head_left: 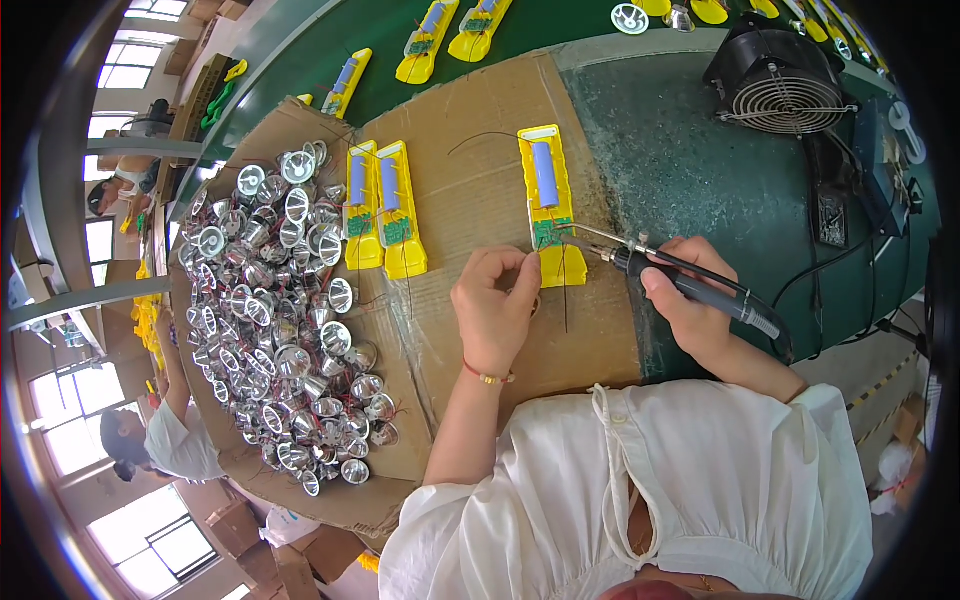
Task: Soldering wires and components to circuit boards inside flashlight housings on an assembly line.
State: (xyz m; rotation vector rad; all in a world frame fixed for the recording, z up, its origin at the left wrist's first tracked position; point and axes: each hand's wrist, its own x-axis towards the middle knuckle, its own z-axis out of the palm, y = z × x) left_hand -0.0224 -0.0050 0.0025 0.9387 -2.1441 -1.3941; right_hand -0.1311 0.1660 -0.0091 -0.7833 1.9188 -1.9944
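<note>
A yellow plastic housing lies on the cardboard in front of me, holding a blue cylindrical battery and a green circuit board with thin wires. My right hand grips a black-handled soldering iron with a thin metal feed tube alongside. Its tip reaches the circuit board, at or just above the surface. Just left of the housing's lower end, my left hand is closed, thumb against fingers. What it pinches is mostly hidden behind the fingers.
Many silver reflector cups with wires are heaped on the left. Two similar housings lie between them and my left hand on the cardboard sheet. A black fan and cables stand at the far right. A co-worker sits left.
</note>
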